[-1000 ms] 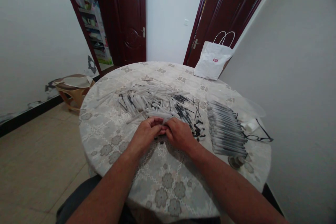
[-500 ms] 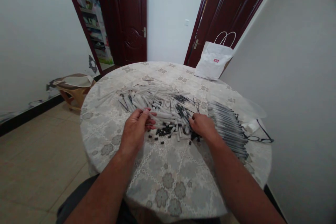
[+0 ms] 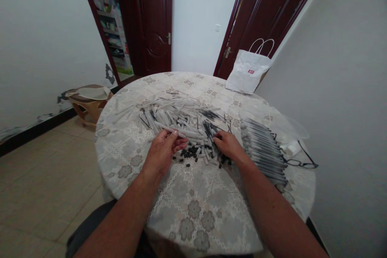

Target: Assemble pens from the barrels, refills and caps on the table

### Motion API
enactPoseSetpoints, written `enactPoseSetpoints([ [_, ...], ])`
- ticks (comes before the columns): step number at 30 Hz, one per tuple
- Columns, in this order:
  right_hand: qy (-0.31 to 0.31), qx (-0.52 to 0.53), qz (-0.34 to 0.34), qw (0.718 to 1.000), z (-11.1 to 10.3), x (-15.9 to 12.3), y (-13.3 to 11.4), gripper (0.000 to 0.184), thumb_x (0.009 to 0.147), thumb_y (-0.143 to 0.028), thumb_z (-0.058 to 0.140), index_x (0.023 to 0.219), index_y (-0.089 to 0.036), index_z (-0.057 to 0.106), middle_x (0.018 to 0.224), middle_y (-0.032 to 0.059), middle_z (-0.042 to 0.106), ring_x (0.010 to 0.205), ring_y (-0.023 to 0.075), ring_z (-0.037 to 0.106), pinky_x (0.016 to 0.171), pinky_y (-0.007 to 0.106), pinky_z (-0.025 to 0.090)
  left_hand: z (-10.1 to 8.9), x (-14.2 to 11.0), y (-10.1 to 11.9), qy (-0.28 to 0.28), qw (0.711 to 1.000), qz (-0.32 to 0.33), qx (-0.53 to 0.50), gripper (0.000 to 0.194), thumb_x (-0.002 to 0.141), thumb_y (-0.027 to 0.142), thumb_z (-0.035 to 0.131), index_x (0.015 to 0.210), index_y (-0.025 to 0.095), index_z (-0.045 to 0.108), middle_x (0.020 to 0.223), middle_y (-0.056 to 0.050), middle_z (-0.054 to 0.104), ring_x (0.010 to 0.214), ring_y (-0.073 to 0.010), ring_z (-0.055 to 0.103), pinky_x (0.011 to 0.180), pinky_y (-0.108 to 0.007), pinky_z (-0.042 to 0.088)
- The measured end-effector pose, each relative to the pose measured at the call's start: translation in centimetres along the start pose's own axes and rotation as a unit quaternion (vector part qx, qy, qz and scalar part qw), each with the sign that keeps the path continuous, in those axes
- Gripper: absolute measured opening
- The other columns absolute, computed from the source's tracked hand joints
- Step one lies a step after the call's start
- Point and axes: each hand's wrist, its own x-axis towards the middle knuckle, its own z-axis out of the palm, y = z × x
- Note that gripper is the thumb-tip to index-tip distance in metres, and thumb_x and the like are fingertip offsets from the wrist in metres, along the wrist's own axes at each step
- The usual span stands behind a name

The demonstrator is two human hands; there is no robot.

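Note:
My left hand pinches a whitish, see-through pen barrel between thumb and forefinger, its other fingers loosely curled. The barrel slants over the near side of a pile of similar white barrels. My right hand is closed at its fingertips beside dark pen refills; what it grips, if anything, is hidden. Between the two hands lie small black plugs and short white pen caps or sleeves. To the right, a row of assembled-looking pens lies side by side.
A patterned cloth covers the round table. Eyeglasses and a small white object lie at the right edge. A white paper bag stands at the back right. A wooden stool is at the left.
My hands were together over the near parts and have moved apart. My left hand now holds a pen barrel, and my right hand has gone right to the dark refills. The view has shifted slightly.

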Motion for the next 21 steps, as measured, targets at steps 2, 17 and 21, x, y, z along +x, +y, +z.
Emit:
enactPoseSetpoints([
  [2, -0.004, 0.012, -0.002, 1.0, -0.2, -0.1, 0.1, 0.022, 0.092, -0.03, 0.058, 0.098, -0.017, 0.075, 0.099, 0.0086, 0.076, 0.093, 0.0208, 0.068, 0.077, 0.026, 0.042, 0.0, -0.1, 0.0, -0.002, 1.0, -0.007, -0.008, 0.025, 0.086, 0.034, 0.073, 0.094, 0.016, 0.059, 0.095, -0.008, 0.074, 0.084, -0.0198, 0.076, 0.073, -0.03, 0.063],
  [17, -0.069, 0.467, 0.006, 0.881, -3.3, -1.7, -1.5, 0.046, 0.079, -0.031, 0.069, 0.124, -0.02, 0.063, 0.078, -0.0035, 0.063, 0.05, 0.0085, 0.049, 0.042, 0.021, 0.032, 0.2, -0.4, 0.6, -0.013, 0.996, -0.043, -0.083, 0.015, 0.086, 0.023, 0.072, 0.092, 0.014, 0.06, 0.095, -0.01, 0.075, 0.089, -0.0246, 0.077, 0.073, -0.033, 0.063],
  [21, 0.03, 0.648, -0.017, 0.761, -1.8, -2.5, -4.8, 0.038, 0.078, -0.035, 0.079, 0.111, -0.024, 0.064, 0.088, -0.0009, 0.069, 0.064, 0.0123, 0.065, 0.043, 0.018, 0.041, 0.4, -0.6, 0.6, -0.014, 0.994, -0.049, -0.097, 0.015, 0.086, 0.021, 0.072, 0.09, 0.014, 0.06, 0.096, -0.011, 0.075, 0.088, -0.0251, 0.077, 0.071, -0.033, 0.063],
])
